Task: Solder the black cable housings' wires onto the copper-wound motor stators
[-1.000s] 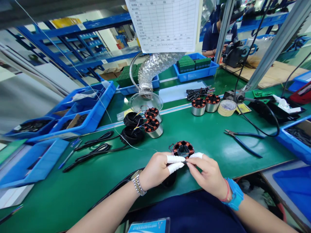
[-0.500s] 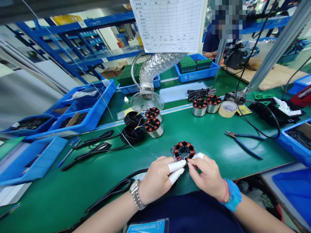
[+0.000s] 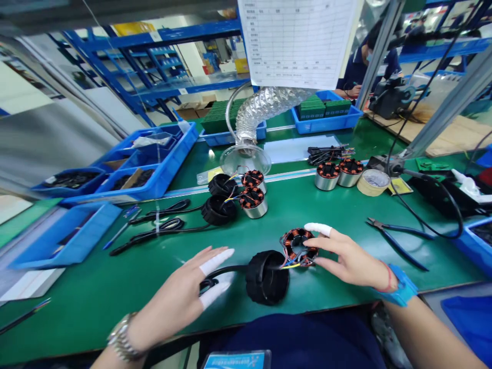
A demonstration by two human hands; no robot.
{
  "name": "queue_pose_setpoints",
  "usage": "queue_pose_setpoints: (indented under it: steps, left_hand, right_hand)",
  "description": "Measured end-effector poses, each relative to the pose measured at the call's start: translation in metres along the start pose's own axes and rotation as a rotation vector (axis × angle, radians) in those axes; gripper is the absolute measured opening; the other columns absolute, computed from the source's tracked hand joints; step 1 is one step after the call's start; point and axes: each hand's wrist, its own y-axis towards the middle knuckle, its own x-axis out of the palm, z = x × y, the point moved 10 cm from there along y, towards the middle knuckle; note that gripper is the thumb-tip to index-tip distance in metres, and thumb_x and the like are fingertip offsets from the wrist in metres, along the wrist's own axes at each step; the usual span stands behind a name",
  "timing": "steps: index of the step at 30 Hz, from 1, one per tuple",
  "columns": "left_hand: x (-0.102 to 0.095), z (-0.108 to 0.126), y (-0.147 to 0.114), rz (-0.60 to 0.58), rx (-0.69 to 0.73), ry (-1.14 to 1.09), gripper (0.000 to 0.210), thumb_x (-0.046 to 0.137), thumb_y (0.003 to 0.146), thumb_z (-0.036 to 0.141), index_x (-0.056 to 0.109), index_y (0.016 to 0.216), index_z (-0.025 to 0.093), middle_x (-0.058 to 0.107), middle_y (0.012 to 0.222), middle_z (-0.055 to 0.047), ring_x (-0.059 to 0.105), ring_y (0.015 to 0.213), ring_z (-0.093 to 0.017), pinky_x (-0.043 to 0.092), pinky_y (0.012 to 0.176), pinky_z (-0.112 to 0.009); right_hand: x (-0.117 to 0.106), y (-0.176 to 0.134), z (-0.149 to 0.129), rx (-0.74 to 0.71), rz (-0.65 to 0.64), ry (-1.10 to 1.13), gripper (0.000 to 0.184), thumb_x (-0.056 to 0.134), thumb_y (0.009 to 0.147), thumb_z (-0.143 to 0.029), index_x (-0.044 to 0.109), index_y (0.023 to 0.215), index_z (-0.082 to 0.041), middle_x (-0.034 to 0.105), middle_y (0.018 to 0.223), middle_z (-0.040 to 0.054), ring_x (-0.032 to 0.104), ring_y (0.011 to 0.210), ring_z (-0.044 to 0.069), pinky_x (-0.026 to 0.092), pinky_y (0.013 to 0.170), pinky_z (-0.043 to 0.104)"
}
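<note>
My right hand (image 3: 348,256), in white finger cots, has its thumb and fingers around the right rim of a copper-wound motor stator (image 3: 295,246). Blue, yellow and other thin wires run from this stator into a black round plastic housing (image 3: 267,277), which rests on the bench with its hollow facing right. From the housing's left side comes a black cable (image 3: 232,269). It passes between the spread thumb and fingers of my left hand (image 3: 188,287), which is open with straight fingers; whether it touches the cable is hard to tell.
Two stators in metal rings (image 3: 253,202), wired to black housings (image 3: 219,209), stand behind. Two more ringed stators (image 3: 326,177) sit beside a tape roll (image 3: 372,182). Cutting pliers (image 3: 400,241) lie right. Blue bins (image 3: 154,189) and a foil duct (image 3: 261,110) stand farther back.
My left hand has left the stator, moving left and opening beside the cable. The black housing has come into view. My right hand stays at the stator, its fingers wider apart. The view has shifted.
</note>
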Motion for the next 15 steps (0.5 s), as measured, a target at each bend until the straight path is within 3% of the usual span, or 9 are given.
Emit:
queue_pose_setpoints:
  steps: [2,5,7,9,12,15]
  left_hand:
    - [0.025,-0.046,-0.029,-0.191,-0.174,0.053,0.060,0.055,0.076,0.042,0.043,0.130,0.022,0.054,0.126,-0.008,0.051,0.114,-0.027,0.046,0.093,-0.038]
    - [0.047,-0.105,-0.075,-0.279,-0.428,0.141,0.054,0.052,0.075,0.038,0.051,0.122,0.012,0.055,0.123,-0.014,0.054,0.110,-0.029,0.043,0.095,-0.040]
    - [0.055,-0.129,-0.096,-0.297,-0.509,0.148,0.042,0.043,0.081,0.033,0.057,0.114,0.012,0.059,0.116,-0.013,0.058,0.103,-0.027,0.045,0.091,-0.038]
    - [0.050,-0.148,-0.106,-0.284,-0.548,0.170,0.037,0.037,0.083,0.027,0.060,0.108,0.015,0.061,0.113,-0.011,0.058,0.102,-0.026,0.045,0.090,-0.036]
    - [0.020,-0.184,-0.113,-0.194,-0.646,0.276,0.038,0.034,0.082,0.021,0.059,0.110,0.011,0.057,0.118,-0.013,0.056,0.105,-0.026,0.041,0.092,-0.036]
    - [-0.006,-0.223,-0.116,-0.104,-0.768,0.370,0.041,0.033,0.082,0.017,0.056,0.115,0.011,0.054,0.122,-0.013,0.059,0.098,-0.025,0.046,0.083,-0.035]
  right_hand:
    - [0.008,-0.002,0.010,0.011,-0.135,-0.059,0.045,0.055,0.081,-0.024,0.047,0.125,-0.027,0.034,0.139,0.0085,0.043,0.121,0.022,0.041,0.097,0.036]
    - [0.017,0.001,0.022,0.021,-0.209,-0.149,0.044,0.053,0.083,-0.028,0.046,0.126,-0.029,0.041,0.132,0.0098,0.047,0.116,0.023,0.043,0.094,0.037]
    - [0.026,0.007,0.021,-0.001,-0.223,-0.184,0.037,0.052,0.084,-0.032,0.051,0.121,-0.027,0.048,0.123,0.0115,0.053,0.107,0.022,0.046,0.088,0.034]
    - [0.035,0.015,0.016,0.003,-0.213,-0.239,0.033,0.052,0.084,-0.037,0.056,0.114,-0.025,0.051,0.116,0.0124,0.057,0.096,0.021,0.048,0.081,0.033]
    - [0.048,0.034,0.004,0.063,-0.162,-0.376,0.034,0.052,0.081,-0.046,0.059,0.107,-0.025,0.054,0.102,0.0114,0.058,0.080,0.021,0.048,0.070,0.034]
    - [0.062,0.061,-0.012,0.101,-0.103,-0.466,0.036,0.052,0.080,-0.049,0.059,0.105,-0.024,0.054,0.093,0.0099,0.057,0.077,0.021,0.047,0.064,0.032]
